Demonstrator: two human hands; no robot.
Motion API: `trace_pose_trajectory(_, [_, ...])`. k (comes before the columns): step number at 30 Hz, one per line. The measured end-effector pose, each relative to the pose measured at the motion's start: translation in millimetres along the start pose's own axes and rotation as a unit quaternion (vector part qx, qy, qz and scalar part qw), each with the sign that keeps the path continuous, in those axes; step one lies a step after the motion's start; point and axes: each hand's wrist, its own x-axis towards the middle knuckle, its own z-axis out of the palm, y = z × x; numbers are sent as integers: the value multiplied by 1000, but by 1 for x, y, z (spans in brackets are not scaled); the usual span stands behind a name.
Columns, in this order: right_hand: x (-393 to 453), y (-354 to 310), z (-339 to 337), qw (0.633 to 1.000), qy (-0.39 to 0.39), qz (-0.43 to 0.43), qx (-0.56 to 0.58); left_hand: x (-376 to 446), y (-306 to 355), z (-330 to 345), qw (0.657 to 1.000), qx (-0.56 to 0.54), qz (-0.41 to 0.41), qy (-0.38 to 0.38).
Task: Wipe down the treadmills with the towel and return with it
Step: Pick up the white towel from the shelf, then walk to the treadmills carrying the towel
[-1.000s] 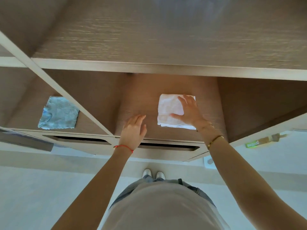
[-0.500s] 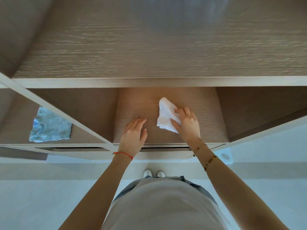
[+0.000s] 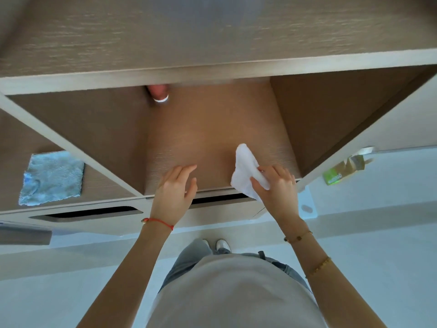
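A small white towel (image 3: 244,166) is bunched at the front edge of the middle shelf compartment (image 3: 208,138). My right hand (image 3: 275,188) pinches it between thumb and fingers, and the cloth hangs partly over the shelf's front lip. My left hand (image 3: 175,188) hovers at the front edge of the same shelf, fingers relaxed and holding nothing. No treadmill is in view.
A blue-grey cloth (image 3: 50,177) lies flat in the left compartment. A pink object with a white rim (image 3: 159,93) stands at the back of the middle compartment. A green-labelled box (image 3: 343,170) sits at the right. Drawer fronts (image 3: 89,214) run below the shelf, pale floor behind me.
My right hand gathered the flat white towel into a bunch and pulled it toward the shelf's front edge. My left hand stayed near the edge.
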Motion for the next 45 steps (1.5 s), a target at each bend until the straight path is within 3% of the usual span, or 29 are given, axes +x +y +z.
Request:
trace_pose_trajectory(11, [-131,-1,-64,989,58,130,-40,-60,29,-18,990,-56,127,-31])
trace_pose_trajectory(21, [-301,-42,-110,948,107,294,-57,-136,62,-32,945,-91,283,-134])
trace_pose_trajectory(32, [-469,-52,-167,842,211,490,-81,-217,171,3,850,-104,443,-265])
trace_pose_trajectory(45, [-705,0,-272,702,306,627,-142,-412,383,97,713,-162,578,-363])
